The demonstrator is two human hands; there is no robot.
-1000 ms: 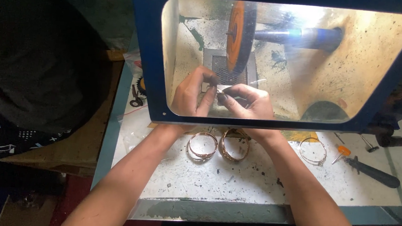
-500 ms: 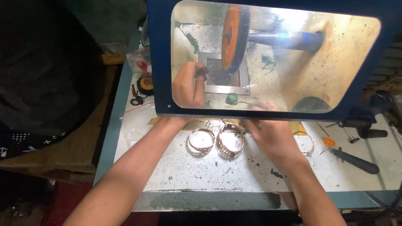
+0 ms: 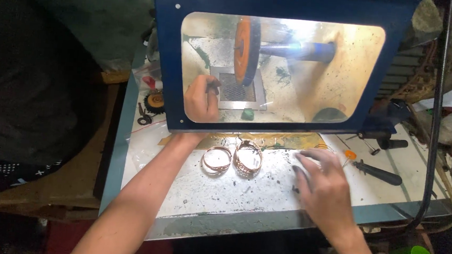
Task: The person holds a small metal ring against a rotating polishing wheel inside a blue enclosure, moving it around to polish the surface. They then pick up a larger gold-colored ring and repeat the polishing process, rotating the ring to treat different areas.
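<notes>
Reaching across the near strip of the dusty white work surface (image 3: pixel 221 195), the right hand (image 3: pixel 323 189) hovers low with its grip spread, fingers (image 3: pixel 308 158) fanned and holding nothing. Just to its left lie two gold-coloured filigree bangles (image 3: pixel 233 159), side by side and touching, flat on the surface before the hood. Beyond them the left hand (image 3: pixel 202 99) sits inside the blue polishing hood with its clear window (image 3: pixel 357 72), its grip pinched on a small dark piece too small to identify, close beside the orange buffing wheel (image 3: pixel 242 48). The polishing step looks paused; any move inward must pass under the hood's low front edge. Open room lies mainly right, short of the black-handled tool (image 3: pixel 379 174).
</notes>
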